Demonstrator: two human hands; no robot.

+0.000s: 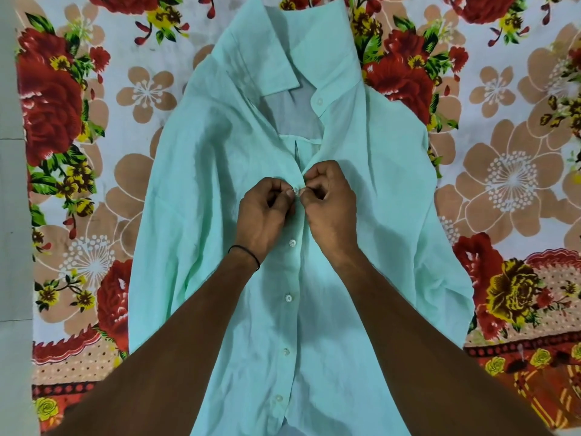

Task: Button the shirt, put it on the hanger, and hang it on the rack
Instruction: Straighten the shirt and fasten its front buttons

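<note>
Shirt: mint-green shirt [361,184] front up on floral sheet [94,152], collar [267,58] farthest, neck open.
Left hand [264,212]: pinches a button [295,191] at the placket.
Right hand [330,202]: pinches the placket edge against that button.
Edges: sheet extends past both sleeves; grey strip [12,247] along its left edge.

Both forearms reach forward, converging at centre. Left hand [265,215] and right hand [331,212] are knuckles-up with fingers curled, thumb and forefinger tips meeting on one small button [297,191] (pinch grip, both sides). Thin black band [248,254] on left wrist.
</note>
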